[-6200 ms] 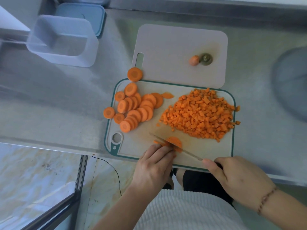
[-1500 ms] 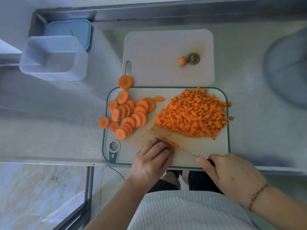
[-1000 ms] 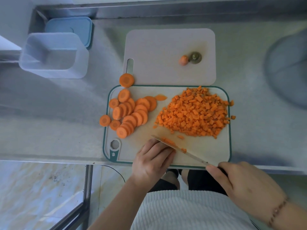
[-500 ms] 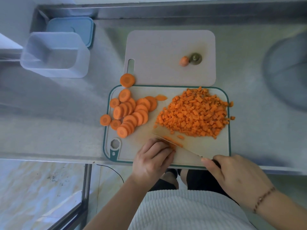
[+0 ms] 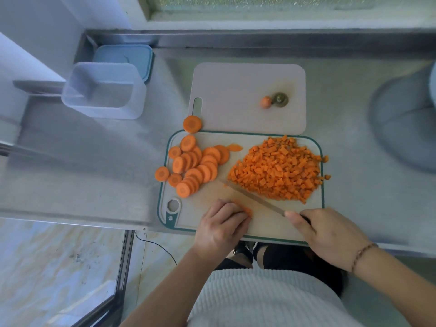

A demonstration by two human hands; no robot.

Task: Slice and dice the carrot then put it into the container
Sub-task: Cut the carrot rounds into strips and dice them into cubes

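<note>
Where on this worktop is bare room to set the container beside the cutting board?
Bare steel lies left of the green-rimmed board, below the container, and right of the board. The board is crowded: slices, diced pile, knife, both hands.

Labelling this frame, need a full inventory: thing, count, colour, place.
diced carrot: one pile, orange, right on teal-rimmed board
carrot rounds: a heap, orange, left on that board, some off it
plain board: one, pale, behind
carrot ends: two, orange and greenish, on plain board
container: one, clear, far left
lid: one, blue, behind container
knife: one, beside pile
left hand: on carrot bits
right hand: grips knife
</note>
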